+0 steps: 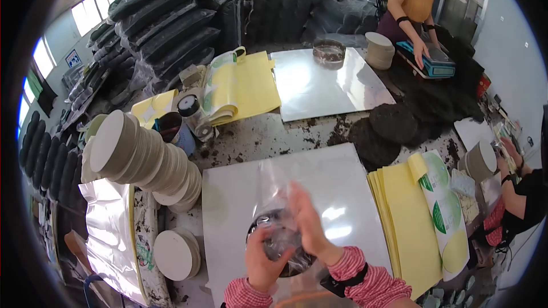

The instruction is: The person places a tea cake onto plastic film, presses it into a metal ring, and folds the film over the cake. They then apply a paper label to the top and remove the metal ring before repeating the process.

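Note:
A dark round item (281, 242) in clear plastic film lies on the grey metal sheet (228, 194) in front of me. My left hand (265, 259) is at its near left side, thumb and fingers apart around the film-covered edge. My right hand (310, 222) is at its right side, fingers pointing away from me, palm turned toward the item and slightly blurred. Loose clear film (271, 179) stands up beyond the item, beside my right fingertips. Whether the right hand grips any film cannot be made out.
Leaning stacks of pale discs (165, 165) stand left, another stack (174, 255) nearer. Yellow sheets (408, 222) lie right; dark round mats (394, 122) lie beyond. A second metal sheet (308, 88) bears a ring (329, 52). Co-workers (408, 0) (516, 194) stand at back and right.

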A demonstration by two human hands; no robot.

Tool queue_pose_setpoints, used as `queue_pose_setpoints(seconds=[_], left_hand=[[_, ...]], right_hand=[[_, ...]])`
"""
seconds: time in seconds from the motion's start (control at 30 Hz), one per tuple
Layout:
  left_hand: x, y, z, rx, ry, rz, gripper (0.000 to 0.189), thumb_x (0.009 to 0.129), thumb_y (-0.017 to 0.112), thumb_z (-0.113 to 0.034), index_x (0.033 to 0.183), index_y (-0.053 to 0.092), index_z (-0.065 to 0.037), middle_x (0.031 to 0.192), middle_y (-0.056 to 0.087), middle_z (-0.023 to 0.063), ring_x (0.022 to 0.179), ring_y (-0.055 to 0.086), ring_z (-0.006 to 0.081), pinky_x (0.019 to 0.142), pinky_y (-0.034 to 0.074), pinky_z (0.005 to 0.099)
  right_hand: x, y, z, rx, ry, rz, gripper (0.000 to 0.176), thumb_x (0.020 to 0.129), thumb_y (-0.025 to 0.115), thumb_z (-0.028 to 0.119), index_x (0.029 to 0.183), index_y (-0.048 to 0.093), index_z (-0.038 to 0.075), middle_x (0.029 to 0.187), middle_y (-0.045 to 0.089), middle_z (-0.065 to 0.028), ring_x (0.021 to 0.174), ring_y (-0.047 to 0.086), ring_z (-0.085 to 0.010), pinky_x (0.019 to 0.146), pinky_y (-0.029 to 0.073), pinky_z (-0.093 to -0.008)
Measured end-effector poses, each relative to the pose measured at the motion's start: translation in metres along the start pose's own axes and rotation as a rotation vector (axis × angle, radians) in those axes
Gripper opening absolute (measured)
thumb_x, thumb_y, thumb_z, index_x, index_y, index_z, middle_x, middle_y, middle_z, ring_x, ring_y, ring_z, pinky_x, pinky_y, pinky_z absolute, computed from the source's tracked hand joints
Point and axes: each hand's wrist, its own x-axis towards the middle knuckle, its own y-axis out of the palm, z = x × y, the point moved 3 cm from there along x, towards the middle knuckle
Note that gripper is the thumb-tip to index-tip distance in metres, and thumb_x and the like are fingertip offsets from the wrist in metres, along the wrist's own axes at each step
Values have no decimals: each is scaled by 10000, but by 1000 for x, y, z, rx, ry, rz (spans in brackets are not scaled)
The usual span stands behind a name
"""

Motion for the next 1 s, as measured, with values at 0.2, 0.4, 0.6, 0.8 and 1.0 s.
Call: queue_pose_setpoints(seconds=[0.2,0.4,0.6,0.8,1.0], left_hand=[[12,-8,-2,82,102,113,531,634,814,-109,1119,621,-13,1116,549,129,989,527,333,836,480,437],[8,4,1,366,123,59,433,707,680,-35,1135,612,-24,1174,564,144,1063,543,366,897,466,437],[15,5,-12,297,134,338,582,749,623,-84,1309,517,30,1295,545,173,1299,470,400,1068,406,472],[3,13,2,412,222,372,565,776,626,-117,1320,531,4,1327,532,169,1341,438,374,1098,361,484],[8,8,-8,372,339,473,652,815,699,-280,1372,501,-7,1454,450,215,1401,358,410,1154,265,550]], right_hand=[[-5,-19,1,-95,190,41,232,841,567,97,1045,630,7,1007,645,-174,881,654,-281,729,522,-316],[-54,16,42,-643,-395,317,294,820,609,32,1111,625,-1,1117,617,-165,986,610,-333,862,509,-382],[-38,4,12,-1025,32,430,271,819,691,59,1080,661,-8,1218,630,-155,1135,599,-333,937,510,-391],[-44,-11,30,-980,-168,424,255,739,709,90,974,665,3,1037,646,-128,964,625,-339,793,526,-414],[-47,-28,26,-971,-260,221,133,726,681,40,852,647,14,937,655,-136,888,639,-310,743,537,-406]])
